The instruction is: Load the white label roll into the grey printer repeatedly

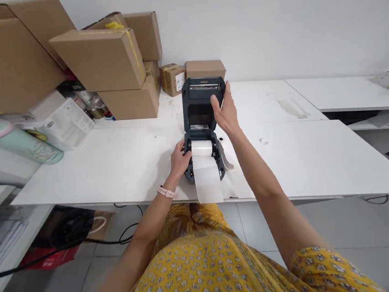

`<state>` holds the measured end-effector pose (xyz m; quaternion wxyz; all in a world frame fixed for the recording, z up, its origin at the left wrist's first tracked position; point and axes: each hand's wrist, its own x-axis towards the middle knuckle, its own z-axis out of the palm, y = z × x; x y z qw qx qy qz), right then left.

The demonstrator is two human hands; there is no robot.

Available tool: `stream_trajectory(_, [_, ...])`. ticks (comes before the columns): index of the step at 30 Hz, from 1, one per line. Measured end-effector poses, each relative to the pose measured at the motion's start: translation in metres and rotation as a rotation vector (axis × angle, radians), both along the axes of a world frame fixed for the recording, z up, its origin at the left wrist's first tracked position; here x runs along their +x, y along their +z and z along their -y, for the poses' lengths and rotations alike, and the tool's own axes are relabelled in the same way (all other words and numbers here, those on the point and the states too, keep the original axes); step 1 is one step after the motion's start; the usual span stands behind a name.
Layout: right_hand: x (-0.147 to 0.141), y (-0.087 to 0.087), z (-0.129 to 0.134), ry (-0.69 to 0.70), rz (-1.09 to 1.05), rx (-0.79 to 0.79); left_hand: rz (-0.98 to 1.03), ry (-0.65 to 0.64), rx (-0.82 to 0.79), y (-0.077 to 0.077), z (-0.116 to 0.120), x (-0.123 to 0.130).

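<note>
A dark label printer point(198, 136) stands on the white table point(295, 159), close to its front edge, with its lid point(200, 114) swung up and tilted back from the body. The left hand point(179, 160) grasps the left side of the printer's body, thumb along the upper rim and fingers against the outer wall; a pale pink band point(167, 192) circles that wrist. The right hand point(226, 111) grips the right edge of the lid, thumb on the inner face and fingers around the outside. Inside the printer's body sits a white roll point(201, 148), and a broad white paper strip point(208, 181) runs from it over the printer's front and down to the table's edge. Just to the right of the printer, a narrow curled strip point(228, 159) lies on the table. Behind the printer are a small taped carton point(173, 80) and a flat brown box point(206, 67), the latter partly hidden by the lid. Left of the printer, brown cartons point(98, 61) are stacked, and farther left are a white printed box point(63, 124) and a tilted mint-green bottle point(25, 145).
</note>
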<state>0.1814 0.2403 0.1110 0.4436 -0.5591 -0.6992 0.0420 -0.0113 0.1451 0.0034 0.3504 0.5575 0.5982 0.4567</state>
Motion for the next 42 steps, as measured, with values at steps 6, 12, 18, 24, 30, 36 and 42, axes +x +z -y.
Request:
stream_trajectory(6, [-0.004, -0.011, 0.047, 0.307, 0.295, -0.179, -0.114, 0.026, -0.069, 0.015, -0.001, 0.003])
stream_trajectory(12, [-0.021, -0.035, 0.030, 0.550, 0.723, -0.720, -0.227, 0.022, -0.127, 0.019, -0.003, 0.006])
stream_trajectory(18, [-0.024, -0.033, 0.012, 0.636, 0.618, -0.751, -0.305, 0.006, -0.129, 0.030, 0.003, 0.010])
stream_trajectory(24, [0.047, 0.010, 0.053, 0.887, 0.101, -0.536, -0.266, 0.013, -0.125, 0.027, 0.004, 0.009])
stream_trajectory(30, [0.155, 0.011, 0.099, 0.520, -0.201, -0.460, -0.197, 0.058, -0.078, 0.017, 0.002, 0.010])
stream_trajectory(36, [0.176, -0.062, 0.084, 0.328, -0.297, -0.608, -0.245, 0.057, -0.089, 0.019, 0.000, 0.011])
stream_trajectory(42, [0.171, -0.077, 0.073, 0.409, -0.238, -0.727, -0.249, 0.044, -0.076, 0.018, 0.000, 0.011])
